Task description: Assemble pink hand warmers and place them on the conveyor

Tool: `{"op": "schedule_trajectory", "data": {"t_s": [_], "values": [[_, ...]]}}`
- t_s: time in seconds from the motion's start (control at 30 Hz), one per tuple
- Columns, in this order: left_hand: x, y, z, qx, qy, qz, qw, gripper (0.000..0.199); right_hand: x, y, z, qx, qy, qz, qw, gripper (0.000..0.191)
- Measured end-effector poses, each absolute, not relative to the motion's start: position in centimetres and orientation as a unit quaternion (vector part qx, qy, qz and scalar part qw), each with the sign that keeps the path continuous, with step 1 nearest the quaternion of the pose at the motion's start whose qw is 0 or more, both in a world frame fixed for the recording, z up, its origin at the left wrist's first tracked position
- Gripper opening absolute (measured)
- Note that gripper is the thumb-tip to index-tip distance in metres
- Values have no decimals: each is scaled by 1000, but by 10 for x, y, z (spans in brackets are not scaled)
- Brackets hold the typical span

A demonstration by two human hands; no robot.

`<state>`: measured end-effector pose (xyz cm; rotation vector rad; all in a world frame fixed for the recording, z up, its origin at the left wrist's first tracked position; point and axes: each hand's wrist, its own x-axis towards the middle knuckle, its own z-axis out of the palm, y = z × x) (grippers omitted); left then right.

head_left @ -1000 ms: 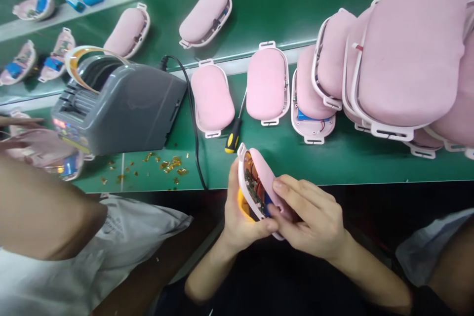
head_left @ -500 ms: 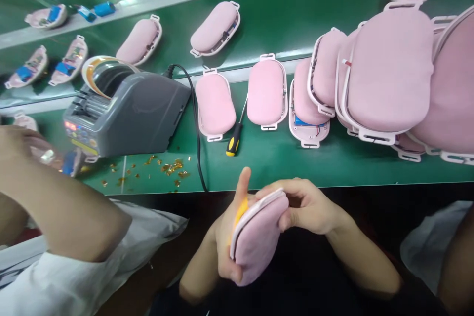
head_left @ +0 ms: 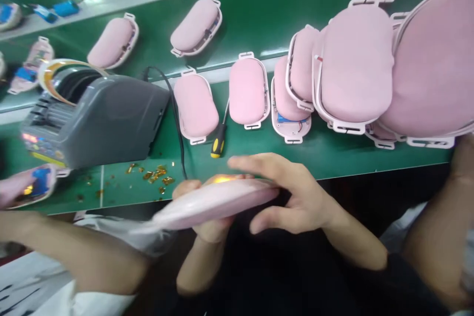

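A pink padded case (head_left: 218, 203), blurred and seen nearly edge-on, is held above my lap at the bench's front edge. My left hand (head_left: 213, 227) grips it from behind and below, and part of that hand is hidden by the case. A glowing orange-yellow spot (head_left: 224, 178) shows at the case's upper edge. My right hand (head_left: 292, 192) is at the case's right end, thumb and fingers spread apart around it.
On the green bench (head_left: 200, 163) lie pink cases (head_left: 249, 91), a black-yellow screwdriver (head_left: 218, 140), a grey tape dispenser (head_left: 111, 118) with a cable, and amber scraps (head_left: 157, 174). Large cases (head_left: 357, 64) pile up right. A co-worker's arm (head_left: 85, 252) is left, another person's arm (head_left: 437, 227) right.
The held case has turned from upright to nearly level, its far end now pointing left. My right hand's fingers have spread apart. The view has shifted right, and the left co-worker's arm is lower.
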<state>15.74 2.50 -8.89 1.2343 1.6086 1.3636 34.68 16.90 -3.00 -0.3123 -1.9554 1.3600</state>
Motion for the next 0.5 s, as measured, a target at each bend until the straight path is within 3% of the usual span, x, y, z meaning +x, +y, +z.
{"op": "schedule_trajectory", "data": {"t_s": [0.1, 0.2, 0.27, 0.33, 0.37, 0.43, 0.5], "values": [[178, 56, -93, 415, 520, 687, 292, 57, 360, 161, -54, -185, -730, 551, 360, 46], [179, 77, -88, 409, 479, 713, 308, 44, 375, 160, -70, -220, -723, 494, 431, 40], [168, 82, -73, 468, 485, 711, 200, 48, 382, 164, -71, -228, -752, 410, 463, 43], [157, 82, -53, 581, 492, 648, 5, 70, 385, 169, -70, -229, -791, 327, 463, 47], [153, 82, -43, 636, 541, 551, -21, 77, 385, 170, -71, -225, -807, 298, 457, 48], [152, 83, -31, 727, 598, 337, 30, 70, 380, 171, -75, -218, -823, 270, 450, 43], [159, 86, -32, 759, 584, 284, 48, 55, 373, 170, -83, -217, -815, 272, 463, 36]]}}
